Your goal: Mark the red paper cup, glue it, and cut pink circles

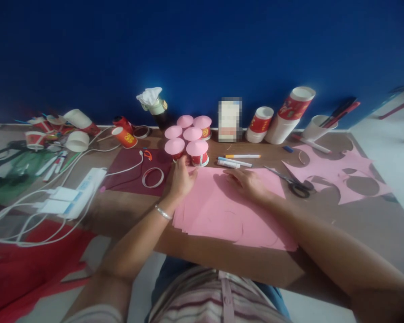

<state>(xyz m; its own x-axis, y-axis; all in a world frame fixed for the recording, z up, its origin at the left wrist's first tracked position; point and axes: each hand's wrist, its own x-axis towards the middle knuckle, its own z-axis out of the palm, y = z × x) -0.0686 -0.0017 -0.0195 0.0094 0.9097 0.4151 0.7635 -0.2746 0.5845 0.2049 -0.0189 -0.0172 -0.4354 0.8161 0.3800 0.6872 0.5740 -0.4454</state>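
Note:
Several small red paper cups [199, 159] with pink cone-shaped paper tops [197, 147] stand close together at the back middle of the table. My left hand [182, 179] is at the front of this group, fingertips between the two nearest cups and thumb apart; whether it touches a cup is hard to see. Under my hands lies a stack of pink paper sheets [208, 211]. My right hand [247, 183] rests on the upper part of that stack, fingers stretched out, with nothing in it. Black scissors [294, 185] lie just right of the stack.
Markers [235, 162] lie behind the stack. Pink paper offcuts [326, 168] spread on the right. Taller cups [291, 114] and a pen cup [318, 130] stand at the back. On the left are a tape roll [144, 178], a power strip [84, 193] with cables, and red material [37, 269].

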